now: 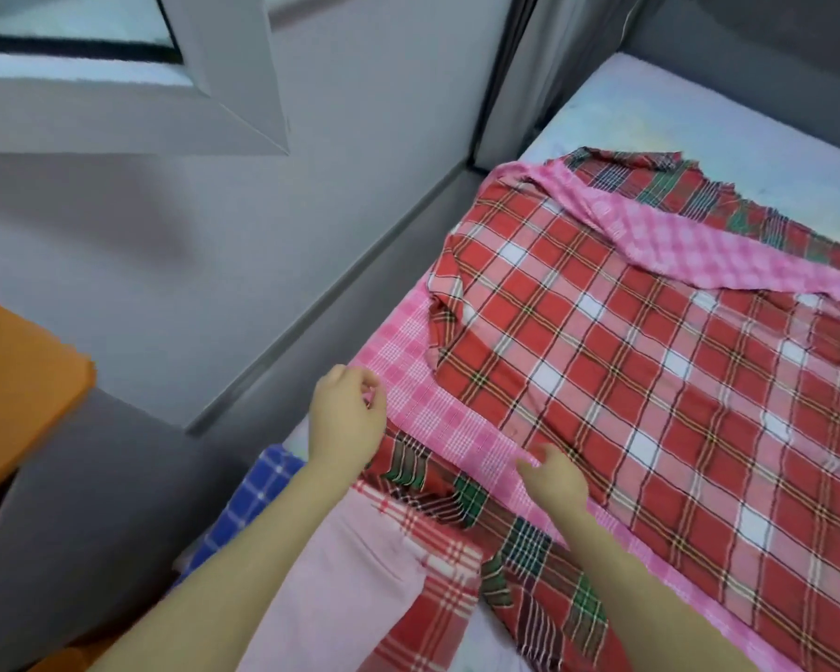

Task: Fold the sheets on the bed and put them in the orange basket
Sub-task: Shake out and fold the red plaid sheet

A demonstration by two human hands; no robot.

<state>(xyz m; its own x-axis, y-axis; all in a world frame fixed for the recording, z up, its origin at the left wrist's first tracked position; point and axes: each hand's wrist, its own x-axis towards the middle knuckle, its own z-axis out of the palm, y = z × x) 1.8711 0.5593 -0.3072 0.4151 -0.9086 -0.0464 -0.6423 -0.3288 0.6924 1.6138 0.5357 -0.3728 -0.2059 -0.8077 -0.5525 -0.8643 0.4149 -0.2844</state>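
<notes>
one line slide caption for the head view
Left hand and right hand pinch the pink checked sheet partly under a red plaid sheet on the bed; orange basket at left.

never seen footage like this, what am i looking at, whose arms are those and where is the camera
There is no machine here. A person wears one wide-angle camera on the head, looking forward and down, so the two bare arms coming in from the bottom are their own. The left hand and the right hand both curl their fingers on the near edge of a pink checked sheet and seem to pinch it. A red plaid sheet lies spread over it on the bed. Nearer the person lie a red-and-green plaid cloth, a pale pink cloth and a blue checked cloth. At the left edge is the orange basket, where folded sheets should go.
</notes>
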